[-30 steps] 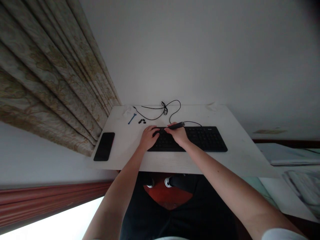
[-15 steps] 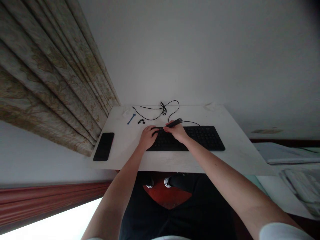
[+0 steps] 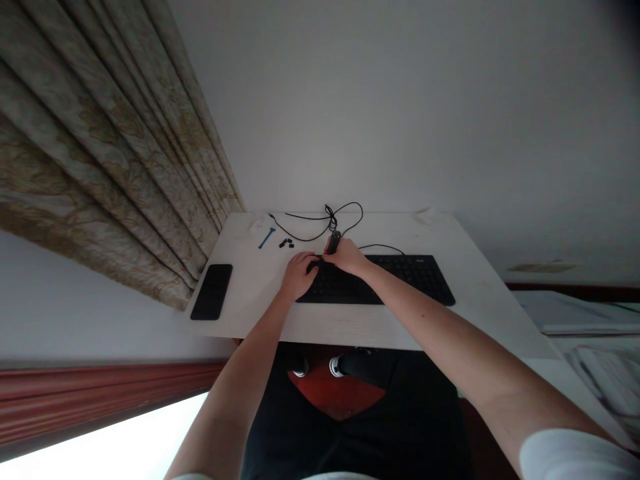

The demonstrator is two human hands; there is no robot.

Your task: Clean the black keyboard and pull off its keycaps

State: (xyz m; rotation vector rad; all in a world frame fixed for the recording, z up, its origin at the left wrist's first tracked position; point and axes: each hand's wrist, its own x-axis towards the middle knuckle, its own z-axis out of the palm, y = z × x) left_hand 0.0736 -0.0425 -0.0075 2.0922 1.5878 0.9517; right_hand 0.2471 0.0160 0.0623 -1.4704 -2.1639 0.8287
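Note:
A black keyboard (image 3: 417,277) lies flat on the white table. My left hand (image 3: 299,275) rests over its upper left corner, fingers stretched out and thumb apart. Close beside it, my right hand (image 3: 349,256) is closed around a small black brush (image 3: 334,241), tilted steeply over the keyboard's upper left keys. The brush's lower end is hidden by my fingers. Several small black keycaps (image 3: 287,243) lie behind my left hand, and left of them is a slim blue tool (image 3: 267,238) with a wider end.
A black phone (image 3: 211,292) lies at the table's left edge. A tied black cable (image 3: 331,217) loops along the back, by the wall. The curtain (image 3: 165,153) hangs at the left. Papers (image 3: 590,312) are stacked on the right, beyond the white table (image 3: 480,313).
My right hand has swung the brush from a slanted position to a more upright one, shifting it slightly left. My left hand stays on the keyboard. The whole view has shifted slightly.

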